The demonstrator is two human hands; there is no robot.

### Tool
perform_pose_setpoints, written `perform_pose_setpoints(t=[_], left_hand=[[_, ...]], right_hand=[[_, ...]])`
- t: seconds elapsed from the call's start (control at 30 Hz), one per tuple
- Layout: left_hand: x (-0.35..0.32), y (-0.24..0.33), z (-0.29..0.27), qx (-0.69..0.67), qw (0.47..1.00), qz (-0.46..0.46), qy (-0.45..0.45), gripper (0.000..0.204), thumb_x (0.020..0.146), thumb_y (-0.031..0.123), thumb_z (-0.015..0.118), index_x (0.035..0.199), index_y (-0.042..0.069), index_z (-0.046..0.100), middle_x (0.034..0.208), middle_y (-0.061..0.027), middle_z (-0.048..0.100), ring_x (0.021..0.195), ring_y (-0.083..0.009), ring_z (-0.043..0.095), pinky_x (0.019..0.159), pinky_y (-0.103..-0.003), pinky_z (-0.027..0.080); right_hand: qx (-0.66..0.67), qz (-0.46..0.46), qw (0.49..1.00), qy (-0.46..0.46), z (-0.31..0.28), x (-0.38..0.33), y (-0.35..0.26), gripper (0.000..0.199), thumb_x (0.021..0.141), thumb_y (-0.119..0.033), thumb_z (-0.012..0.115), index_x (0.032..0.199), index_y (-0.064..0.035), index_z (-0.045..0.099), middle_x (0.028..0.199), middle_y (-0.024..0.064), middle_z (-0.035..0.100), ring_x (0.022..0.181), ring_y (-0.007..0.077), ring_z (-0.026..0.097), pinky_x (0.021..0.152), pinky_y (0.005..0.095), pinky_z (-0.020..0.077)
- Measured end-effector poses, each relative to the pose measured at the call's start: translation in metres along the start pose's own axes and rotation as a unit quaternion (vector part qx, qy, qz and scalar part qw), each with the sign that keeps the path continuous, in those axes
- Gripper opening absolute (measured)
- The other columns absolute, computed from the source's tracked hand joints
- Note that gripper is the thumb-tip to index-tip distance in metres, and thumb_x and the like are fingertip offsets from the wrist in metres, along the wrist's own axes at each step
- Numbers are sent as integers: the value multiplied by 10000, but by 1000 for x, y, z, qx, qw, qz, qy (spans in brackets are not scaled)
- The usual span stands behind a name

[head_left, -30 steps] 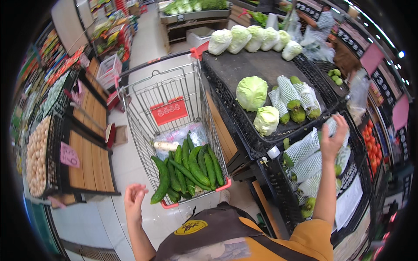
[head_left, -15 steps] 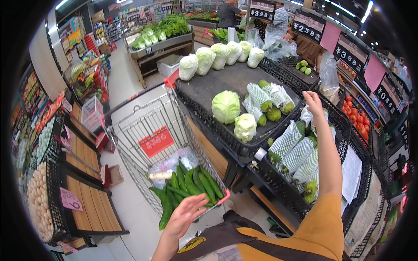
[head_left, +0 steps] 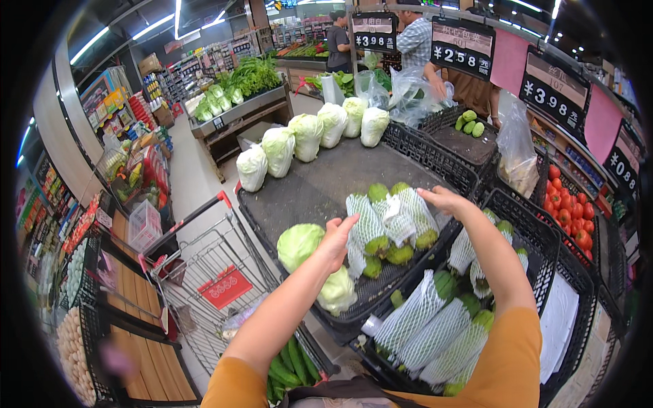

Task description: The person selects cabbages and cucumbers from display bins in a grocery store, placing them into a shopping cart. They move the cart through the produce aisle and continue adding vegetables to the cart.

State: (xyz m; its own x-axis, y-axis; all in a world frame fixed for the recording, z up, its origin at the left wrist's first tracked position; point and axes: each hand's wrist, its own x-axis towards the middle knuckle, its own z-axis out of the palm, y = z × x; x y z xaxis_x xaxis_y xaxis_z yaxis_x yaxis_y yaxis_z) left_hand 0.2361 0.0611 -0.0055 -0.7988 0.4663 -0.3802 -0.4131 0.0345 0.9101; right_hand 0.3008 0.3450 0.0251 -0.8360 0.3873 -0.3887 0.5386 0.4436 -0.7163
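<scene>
A cluster of green gourds in white foam nets (head_left: 371, 221) lies on the right part of a dark display tray. My left hand (head_left: 335, 241) reaches in at the cluster's left side, thumb and fingers apart; whether it touches the nearest net I cannot tell. On the other side my right hand (head_left: 443, 200) is open, its fingertips beside the rightmost netted gourd (head_left: 416, 214). One round cabbage (head_left: 299, 246) sits left of my left hand. A second cabbage (head_left: 337, 291) lies below it, partly behind my forearm.
Napa cabbages (head_left: 306, 136) line the tray's far edge. A black crate of netted gourds (head_left: 435, 333) stands at the near right, with tomatoes (head_left: 568, 211) beyond. A shopping cart (head_left: 197, 255) holding cucumbers (head_left: 292, 364) is at left. Price signs (head_left: 462, 47) hang overhead; other people stand behind.
My left hand has moved from above the cart to the netted gourds on the tray. My right hand has come leftward from the crate side to the same cluster. The view has shifted.
</scene>
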Motion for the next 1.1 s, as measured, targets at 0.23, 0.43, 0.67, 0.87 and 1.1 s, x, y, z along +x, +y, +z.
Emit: perform_pose_setpoints(t=[0.23,0.43,0.67,0.87,1.1], left_hand=[[67,-21,25,89,989,-120,7,1060,713,647,564,1368,36,-3,1375,-254,234,1248,-348,312,999,-478,284],[65,-15,28,95,980,-177,9,1114,659,706,570,1354,37,13,1319,-251,292,1231,-328,329,967,-499,314],[67,-17,16,76,976,-201,-30,1155,612,769,534,1376,82,7,1412,-219,169,1291,-365,212,998,-583,176],[83,-54,13,-27,984,-176,-5,1117,644,662,605,1374,19,56,1378,-219,231,1257,-307,303,1004,-447,287],[80,-53,17,-72,979,-192,-21,1017,682,650,579,1392,79,127,1366,-140,315,1236,-256,346,1009,-414,285]], right_hand=[[32,67,969,-235,-10,78,34,881,776,-715,374,1395,-105,233,1431,174,227,1289,404,245,1007,543,237],[55,97,949,-295,-33,82,46,849,782,-741,291,1413,-182,189,1384,262,257,1267,424,271,969,584,253],[128,153,944,-263,-11,131,108,812,806,-703,321,1413,-212,98,1396,161,276,1241,344,323,973,555,268],[262,48,926,-266,22,108,87,779,841,-652,335,1402,-128,204,1389,102,341,1263,263,329,1022,426,278],[363,78,881,-293,28,98,58,840,797,-717,308,1343,-80,347,1300,146,449,1140,294,480,947,415,398]])
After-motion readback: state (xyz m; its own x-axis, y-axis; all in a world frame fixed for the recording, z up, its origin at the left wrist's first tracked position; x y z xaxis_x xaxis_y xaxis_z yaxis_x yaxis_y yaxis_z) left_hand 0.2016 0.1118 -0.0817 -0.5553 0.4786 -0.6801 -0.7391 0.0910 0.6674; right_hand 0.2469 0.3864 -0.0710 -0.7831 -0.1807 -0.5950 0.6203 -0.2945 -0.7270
